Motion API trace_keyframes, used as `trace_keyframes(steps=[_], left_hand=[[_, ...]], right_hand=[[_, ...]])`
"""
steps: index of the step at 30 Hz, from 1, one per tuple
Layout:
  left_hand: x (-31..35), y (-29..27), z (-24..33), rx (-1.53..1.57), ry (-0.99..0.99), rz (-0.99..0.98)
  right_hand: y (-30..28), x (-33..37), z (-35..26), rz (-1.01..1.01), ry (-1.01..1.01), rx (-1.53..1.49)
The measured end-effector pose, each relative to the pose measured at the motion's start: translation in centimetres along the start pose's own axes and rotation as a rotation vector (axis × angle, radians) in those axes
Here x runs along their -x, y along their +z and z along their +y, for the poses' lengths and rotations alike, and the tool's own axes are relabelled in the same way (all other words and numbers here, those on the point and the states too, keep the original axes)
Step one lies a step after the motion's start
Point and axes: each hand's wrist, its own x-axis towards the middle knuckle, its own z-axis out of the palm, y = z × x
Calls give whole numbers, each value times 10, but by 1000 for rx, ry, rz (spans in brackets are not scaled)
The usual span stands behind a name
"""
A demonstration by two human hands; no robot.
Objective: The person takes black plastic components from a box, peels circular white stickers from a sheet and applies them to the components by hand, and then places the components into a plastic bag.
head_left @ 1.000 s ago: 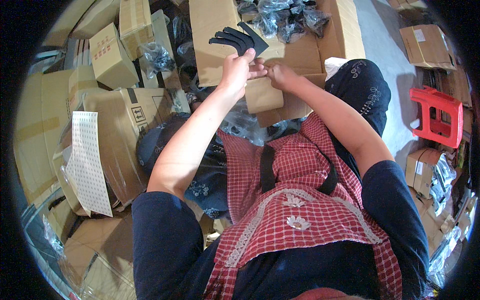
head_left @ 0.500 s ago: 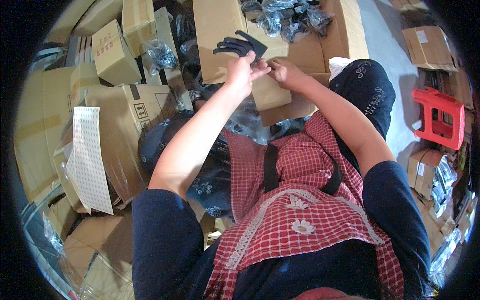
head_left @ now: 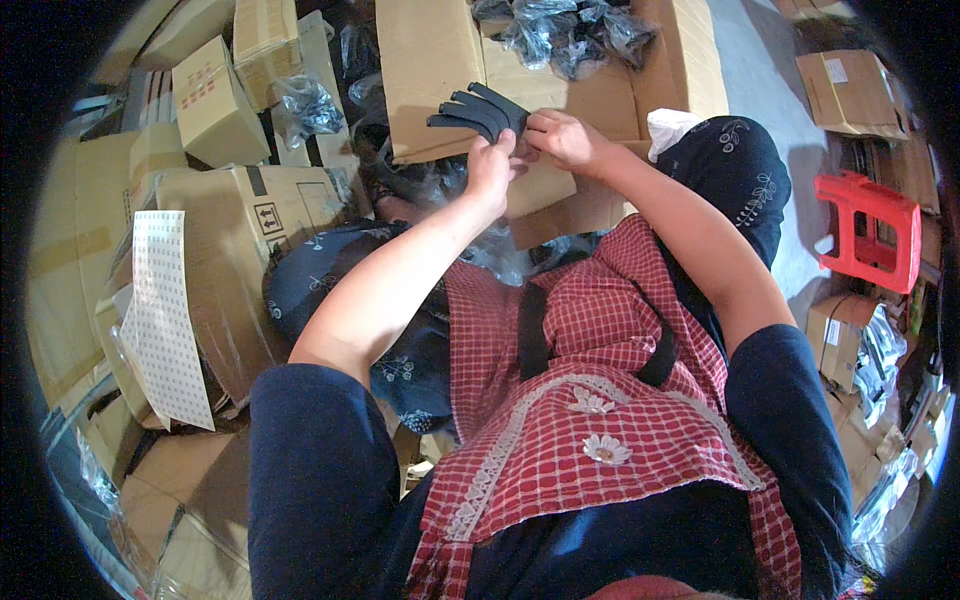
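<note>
Several flat black curved strips (head_left: 480, 112) fan out over the near side of the open cardboard box (head_left: 428, 70), their free ends pointing left. My left hand (head_left: 492, 170) is closed on them from below, thumb on top. At their right end my right hand (head_left: 566, 140) pinches, its fingers bent and close to the left fingertips. The end of the strips under my right fingers is hidden, and their material is unclear. Inside the box, at the far side, lie dark pieces in clear plastic bags (head_left: 560, 35).
Stacked cartons (head_left: 222, 105) and a bagged dark item (head_left: 308, 104) stand at the left. A dotted white sheet (head_left: 165, 320) hangs over a carton there. On the right are a red plastic stool (head_left: 870, 232), a carton (head_left: 850, 92) and plastic-wrapped goods (head_left: 878, 365).
My right hand has moved up onto the right end of the black strips, covering the squarish part seen before. My left hand has shifted slightly right and down, and the strips have turned.
</note>
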Motion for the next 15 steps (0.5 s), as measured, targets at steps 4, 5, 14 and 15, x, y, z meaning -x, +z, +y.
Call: trace_keyframes(steps=[4, 5, 14, 15], left_hand=[[0, -2, 2, 35, 40, -15], [-1, -3, 1, 46, 55, -41], [-2, -6, -15, -5, 118, -87], [-2, -5, -15, -26, 122, -83]], right_hand=[[-10, -6, -5, 121, 29, -54], [-12, -6, -5, 146, 27, -62], [-19, -6, -11, 183, 399, -417], [-22, -6, -10, 175, 453, -457]])
